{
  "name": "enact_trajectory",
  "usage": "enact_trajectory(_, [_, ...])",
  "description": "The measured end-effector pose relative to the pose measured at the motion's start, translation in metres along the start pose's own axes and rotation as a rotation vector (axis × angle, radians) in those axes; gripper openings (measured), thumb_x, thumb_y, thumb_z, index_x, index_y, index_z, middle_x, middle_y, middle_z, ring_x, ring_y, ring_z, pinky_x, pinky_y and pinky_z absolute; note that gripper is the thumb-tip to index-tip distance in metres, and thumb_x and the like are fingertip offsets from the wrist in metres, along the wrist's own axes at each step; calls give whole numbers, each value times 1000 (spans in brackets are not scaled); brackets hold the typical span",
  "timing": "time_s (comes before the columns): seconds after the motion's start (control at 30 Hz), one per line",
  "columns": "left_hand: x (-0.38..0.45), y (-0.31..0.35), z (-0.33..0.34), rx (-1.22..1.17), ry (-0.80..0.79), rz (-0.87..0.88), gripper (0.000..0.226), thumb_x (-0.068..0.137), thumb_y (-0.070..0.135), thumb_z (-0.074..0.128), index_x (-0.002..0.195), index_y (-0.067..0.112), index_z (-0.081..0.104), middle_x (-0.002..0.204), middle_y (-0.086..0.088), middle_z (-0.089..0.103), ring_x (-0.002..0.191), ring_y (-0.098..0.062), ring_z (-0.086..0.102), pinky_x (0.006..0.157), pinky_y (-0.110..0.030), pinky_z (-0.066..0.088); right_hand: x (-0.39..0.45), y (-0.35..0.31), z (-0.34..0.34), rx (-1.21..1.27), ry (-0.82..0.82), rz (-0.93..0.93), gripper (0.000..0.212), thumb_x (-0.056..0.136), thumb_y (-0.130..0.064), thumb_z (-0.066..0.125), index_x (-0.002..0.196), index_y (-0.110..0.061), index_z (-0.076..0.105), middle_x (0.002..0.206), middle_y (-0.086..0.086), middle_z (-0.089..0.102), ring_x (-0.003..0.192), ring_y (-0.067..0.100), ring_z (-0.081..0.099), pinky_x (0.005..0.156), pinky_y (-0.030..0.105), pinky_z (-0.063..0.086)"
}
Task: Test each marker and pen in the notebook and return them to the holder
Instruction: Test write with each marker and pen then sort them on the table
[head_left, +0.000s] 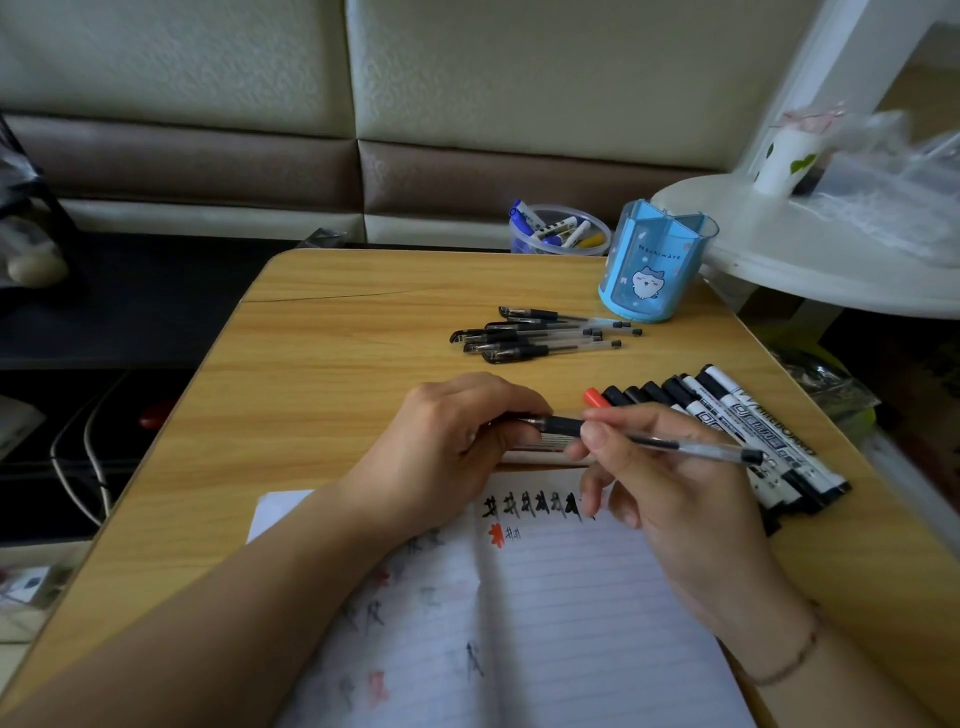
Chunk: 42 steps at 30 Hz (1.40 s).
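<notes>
Near the centre of the frame both hands meet over the top edge of the open notebook (582, 613). The right hand (680, 499) pinches a clear gel pen (691, 448) between thumb and fingers, while the left hand (457, 441) curls its fingers around the pen's black front end, the cap, I think. Black and red test marks run along the page's top lines. Just right of the hands lies a row of whiteboard markers (727, 415) (one red-capped). Above them, a loose bunch of gel pens (540, 335) rests on the wooden table (322, 374), near the blue holder (652, 265) at upper right.
</notes>
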<state>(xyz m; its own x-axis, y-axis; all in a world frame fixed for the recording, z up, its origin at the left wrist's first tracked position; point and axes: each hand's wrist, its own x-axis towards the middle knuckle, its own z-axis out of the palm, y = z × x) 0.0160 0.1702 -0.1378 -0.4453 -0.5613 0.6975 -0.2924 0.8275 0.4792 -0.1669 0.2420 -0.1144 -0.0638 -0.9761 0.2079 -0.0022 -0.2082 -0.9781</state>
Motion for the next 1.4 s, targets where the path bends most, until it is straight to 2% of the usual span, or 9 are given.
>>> enact_trajectory(0.23, [-1,-3,5,64,78,-8,18,92,17,62,104,5,69,93,8,63,87,-9,58,78,-20,45,8,-6,-21,41,94,-43,25,75,-41,74,82,-17,71,72,8,68,58,19,58,43,21,43])
enact_trajectory(0.4, [0,-8,1,124,186,-25,15,87,19,71,100,12,74,96,6,70,90,-17,61,79,-32,49,17,-20,-36,-651,9,-150,7,76,-34,72,83,-33,70,83,-22,70,82,0,66,64,11,50])
enact_trajectory(0.5, [-1,-8,-2,76,188,-185,32,87,32,64,117,22,67,111,15,66,103,-7,57,85,-23,46,33,-24,-33,-872,-28,-114,14,82,-29,73,92,-39,72,78,-27,68,88,-11,60,65,8,43])
enact_trajectory(0.63, [-1,-11,-6,-44,252,-430,42,94,44,52,135,37,47,128,22,54,117,-7,51,91,-24,43,72,-21,-11,-1092,-35,-105,12,89,-33,67,97,-35,74,90,-20,69,83,1,61,75,27,53])
enact_trajectory(0.83, [4,-16,-4,159,131,-671,17,96,37,53,108,31,64,92,25,55,107,-16,50,94,-45,43,105,3,15,-1317,-238,-55,6,87,-45,65,91,-41,68,93,-17,67,87,5,56,77,29,46])
enact_trajectory(0.93, [4,-17,-3,186,95,-697,13,95,37,54,100,33,65,82,24,53,104,-18,51,95,-44,42,112,0,15,-1314,-325,-33,11,88,-47,63,89,-37,68,90,-18,67,85,4,58,78,29,48])
enact_trajectory(1.1, [5,-18,-2,194,114,-712,14,96,35,53,100,32,67,101,19,64,110,-14,47,95,-38,37,173,6,2,-1277,-80,6,18,93,-14,60,106,-21,70,109,-4,67,98,13,61,88,30,52])
enact_trajectory(1.2, [3,-21,-2,189,111,-714,15,97,35,52,101,32,66,105,18,65,111,-13,46,96,-39,38,204,17,-6,-1531,-145,145,20,91,-8,62,107,-15,72,111,4,68,101,22,63,90,40,55])
enact_trajectory(1.4, [1,-22,1,339,-95,-669,38,97,54,35,119,36,61,121,20,59,123,-12,36,98,-34,22,218,15,-4,-1661,-281,116,13,89,-17,67,99,-10,74,98,7,70,94,21,65,86,35,55])
